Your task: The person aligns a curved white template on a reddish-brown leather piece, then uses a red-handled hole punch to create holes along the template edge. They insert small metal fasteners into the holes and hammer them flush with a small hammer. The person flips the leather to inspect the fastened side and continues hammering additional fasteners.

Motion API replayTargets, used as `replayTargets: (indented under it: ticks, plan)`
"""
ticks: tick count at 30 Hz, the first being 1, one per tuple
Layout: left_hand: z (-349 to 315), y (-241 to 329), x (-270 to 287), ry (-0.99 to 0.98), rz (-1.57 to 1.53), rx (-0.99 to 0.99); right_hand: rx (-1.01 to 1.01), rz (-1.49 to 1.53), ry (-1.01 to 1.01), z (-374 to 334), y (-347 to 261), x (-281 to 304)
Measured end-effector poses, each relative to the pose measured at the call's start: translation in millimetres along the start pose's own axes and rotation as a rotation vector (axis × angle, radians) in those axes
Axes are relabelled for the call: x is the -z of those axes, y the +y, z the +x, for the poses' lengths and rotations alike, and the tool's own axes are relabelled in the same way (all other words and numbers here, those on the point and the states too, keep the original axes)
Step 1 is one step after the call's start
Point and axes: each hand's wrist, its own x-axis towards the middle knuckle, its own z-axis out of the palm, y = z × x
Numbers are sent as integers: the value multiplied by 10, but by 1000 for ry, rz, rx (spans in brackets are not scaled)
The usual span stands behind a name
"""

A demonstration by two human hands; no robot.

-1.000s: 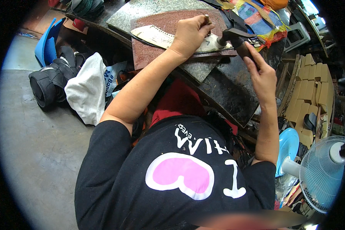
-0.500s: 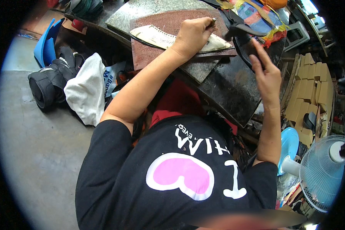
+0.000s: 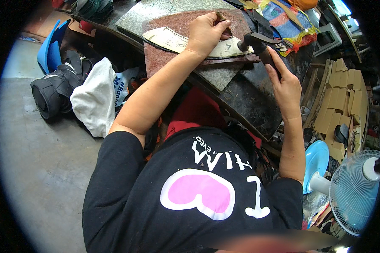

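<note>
Since half a second ago, the left hand [image 3: 204,36] has shifted a little to the left, and the hammer [image 3: 259,47] has come leftward, its head now over the right end of the pale piece [image 3: 224,49]. Left thumb and fingers are closed, pinching a thin dark tool [image 3: 227,32] near its upper part, perhaps to keep the lower end free; whether this end touches the piece, I cannot tell. The right hand [image 3: 286,86] is wrapped around the hammer's handle, with one finger lying along it, probably for steering. The pale piece lies on a brown board [image 3: 156,63], which likely protects the grey slab [image 3: 219,78] below from blows. Left wrist is bent over the piece, and its forearm reaches diagonally from the lower left. Right forearm rises almost straight, with the elbow bent near the body. Beyond the hammer is a colourful bag [image 3: 278,21].
</note>
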Motion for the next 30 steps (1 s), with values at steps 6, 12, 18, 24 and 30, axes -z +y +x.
replayTargets:
  ticks: [6, 12, 18, 24, 30]
  plan:
    - [-38, 125, -7, -26, 113, 28, -20, -5, 3, 7, -7, -4]
    - [-81, 185, -5, -55, 459, -235, -14, 158, 37, 61, 73, 73]
    - [-13, 96, -20, -23, 79, 36, -91, 143, -16, 35, 65, 128]
    - [-13, 95, -19, -27, 87, 36, -117, 91, -37, -36, 97, 68]
    - [-49, 116, -16, -26, 642, -499, -136, 125, -53, 9, 122, 102]
